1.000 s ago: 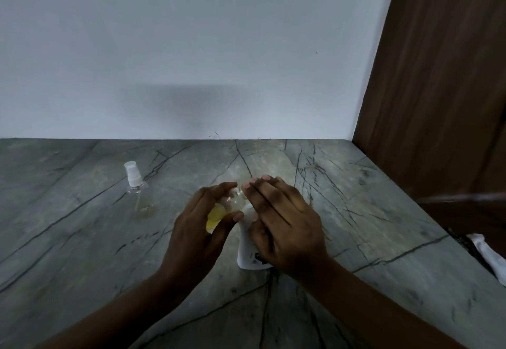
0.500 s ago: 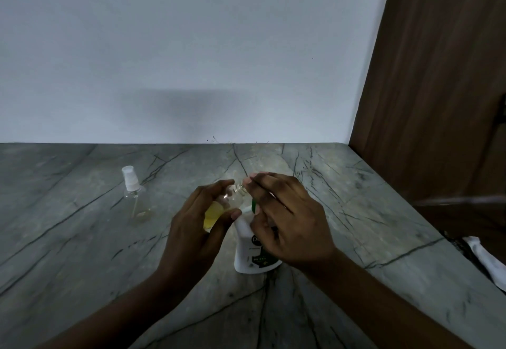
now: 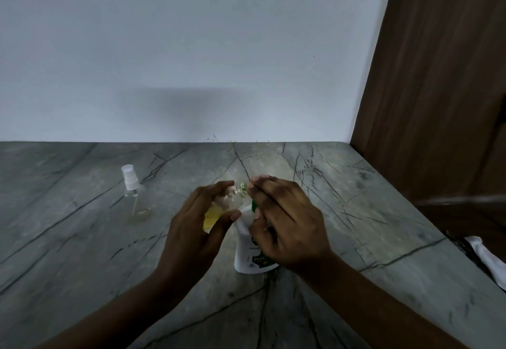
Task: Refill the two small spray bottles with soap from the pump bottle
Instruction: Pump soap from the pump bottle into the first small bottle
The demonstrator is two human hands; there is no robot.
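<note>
Spray bottle [image 3: 219,211], part yellow, tilts in the left hand [image 3: 191,236]'s wrapped grip over the countertop [image 3: 383,239]'s middle, long axis leaning right, mouth just beside the upright pump bottle [image 3: 246,252]'s nozzle, whose head the right hand [image 3: 287,228] apparently clamps, hands nearly touching.

A plain home corner, by the look of it.
Grey veined stone table [image 3: 82,239] against a bare white wall [image 3: 191,47], dark wood panel [image 3: 438,102] on the right; a soap pump bottle [image 3: 246,258] stands on the stone.
</note>
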